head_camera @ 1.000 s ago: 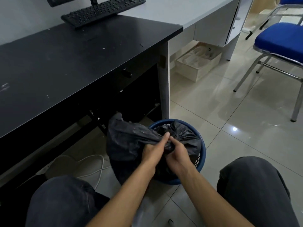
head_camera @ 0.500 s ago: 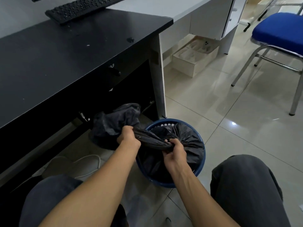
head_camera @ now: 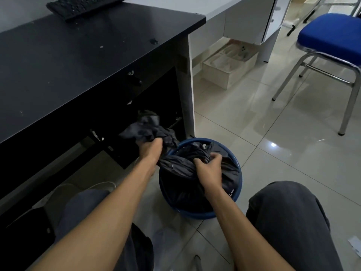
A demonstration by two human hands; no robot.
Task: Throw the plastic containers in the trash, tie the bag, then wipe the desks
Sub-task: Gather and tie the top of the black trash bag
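Down at the near edge, two knees (head_camera: pixel 283 208) in dark trousers, spread apart, with bare forearms (head_camera: pixel 109 212) reaching forward between them. Just beyond, grips with the left hand (head_camera: pixel 150 149) a twisted tail of the black trash bag (head_camera: pixel 175 163), drawn out leftward toward the shadow under the black desk (head_camera: pixel 78 65). Clamps the right hand (head_camera: pixel 210 170), fingers curled, on the bunched neck of the same bag, right over the round blue bin (head_camera: pixel 197 215) holding the bag's bulk. Bin on pale glossy tiles (head_camera: pixel 283 153), just beside the desk's leg. Farther back, an open box (head_camera: pixel 228 75) under a white desk (head_camera: pixel 185 3), a blue-seated metal chair (head_camera: pixel 332 32) at right, and a black keyboard (head_camera: pixel 84 4) at the black desk's far edge
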